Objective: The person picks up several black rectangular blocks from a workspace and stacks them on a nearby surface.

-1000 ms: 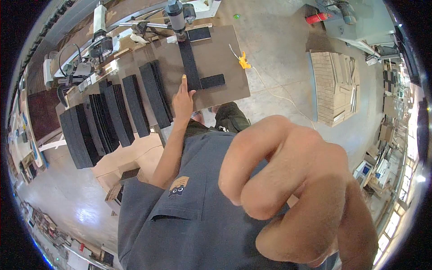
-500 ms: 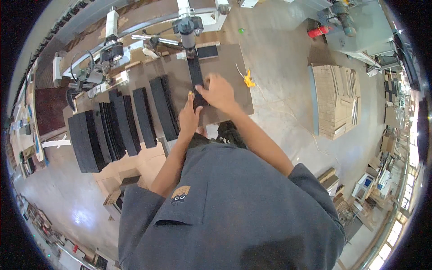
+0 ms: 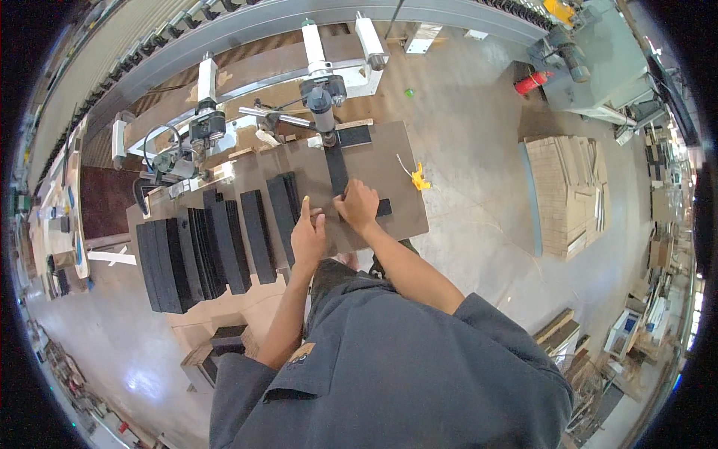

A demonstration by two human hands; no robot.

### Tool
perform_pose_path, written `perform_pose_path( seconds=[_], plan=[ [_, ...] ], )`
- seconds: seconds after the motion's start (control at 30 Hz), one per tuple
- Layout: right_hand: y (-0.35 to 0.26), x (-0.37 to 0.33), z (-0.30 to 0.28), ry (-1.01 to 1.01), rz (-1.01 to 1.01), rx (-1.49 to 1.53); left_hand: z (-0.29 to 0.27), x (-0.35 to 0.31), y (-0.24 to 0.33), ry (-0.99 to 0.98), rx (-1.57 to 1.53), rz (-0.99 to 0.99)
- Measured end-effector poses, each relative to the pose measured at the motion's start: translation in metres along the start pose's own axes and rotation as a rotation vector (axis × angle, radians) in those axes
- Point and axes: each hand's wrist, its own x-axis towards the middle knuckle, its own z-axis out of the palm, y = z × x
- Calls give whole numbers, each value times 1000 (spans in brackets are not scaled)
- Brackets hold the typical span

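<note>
A dark, flat strip (image 3: 337, 166) lies on the brown tabletop (image 3: 310, 165), its far end under the drill-like machine head (image 3: 321, 112). My right hand (image 3: 359, 203) has its fingers curled and pinched at the strip's near end. To the left of it, my left hand (image 3: 308, 238) is open above the table, index finger extended and something yellowish at its tip. It is apart from the strip, close to the nearest stack of dark strips (image 3: 284, 209). Just right of my right hand is a small black piece (image 3: 384, 207).
More stacks of dark strips (image 3: 258, 236) line the table's left side. Another machine head (image 3: 207, 123) stands at the back left. A yellow tool (image 3: 419, 177) sits at the right table edge. Flattened cardboard (image 3: 568, 196) is piled on the floor to the right.
My left hand has come away from the strip toward the left. My right hand now grips near the strip's near end, and the small black piece beside it has come into sight.
</note>
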Motion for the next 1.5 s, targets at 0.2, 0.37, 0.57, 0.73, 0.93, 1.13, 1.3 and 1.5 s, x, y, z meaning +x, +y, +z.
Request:
perform_pose_path(
  seconds=[0.2,0.37,0.57,0.73,0.93,1.13,1.3,1.5],
  plan=[
    [-12,17,-3,-37,78,71,-2,35,7,-35,-19,-5],
    [-17,32,2,-137,159,203,14,39,9,12,-59,99],
    [-22,14,-24,-260,144,163,-17,50,11,36,188,311],
    [21,2,-79,-285,-446,-123,-37,56,18,-103,452,654],
    [51,77,-68,-133,-834,-281,25,60,8,-138,353,383],
    [28,49,-33,26,-667,-29,75,33,2,232,192,8],
    [49,-8,-37,-73,-417,163,96,46,8,237,191,23],
    [95,-52,-36,-146,-178,80,117,60,-10,186,200,164]
  ],
)
